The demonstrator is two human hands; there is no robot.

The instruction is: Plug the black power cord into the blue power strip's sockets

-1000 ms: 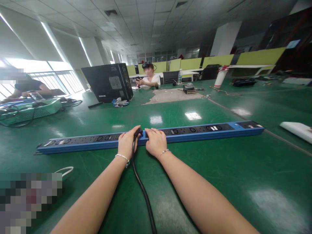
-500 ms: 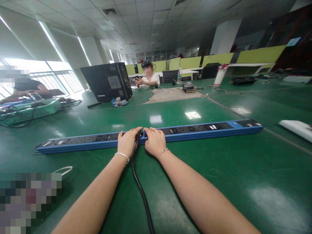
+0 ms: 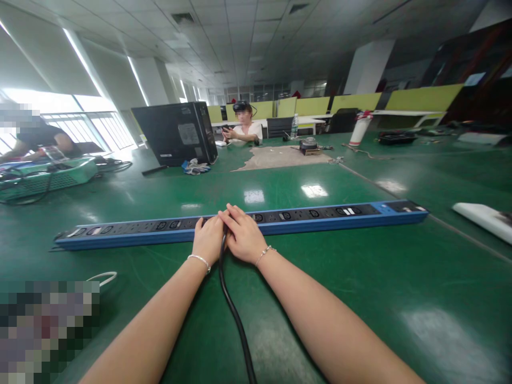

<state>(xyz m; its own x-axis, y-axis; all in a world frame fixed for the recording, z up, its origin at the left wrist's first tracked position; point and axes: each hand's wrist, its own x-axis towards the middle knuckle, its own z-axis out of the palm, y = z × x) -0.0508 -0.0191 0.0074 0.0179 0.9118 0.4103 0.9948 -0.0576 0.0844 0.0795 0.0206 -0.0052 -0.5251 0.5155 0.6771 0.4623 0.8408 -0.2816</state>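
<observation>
A long blue power strip [image 3: 320, 226] with black sockets lies across the green table in front of me. My left hand [image 3: 208, 239] rests over its middle, fingers closed round the plug end of a black power cord [image 3: 242, 333]. Pressed against it from the other side is my right hand [image 3: 243, 234], its fingers lying over the plug end and touching my left fingers. The plug itself is hidden under both hands, so how deep it sits in the socket cannot be seen. The cord runs down between my forearms toward the table's near edge.
A black computer case [image 3: 174, 133] stands at the back left, with gloves [image 3: 196, 167] beside it. A green basket [image 3: 76, 175] with cables is at far left. A white object [image 3: 482, 218] lies at right. Two other people are across the table and at left.
My right hand has moved left from the strip onto the plug end, against my left hand, and now covers the plug. The view has shifted slightly.
</observation>
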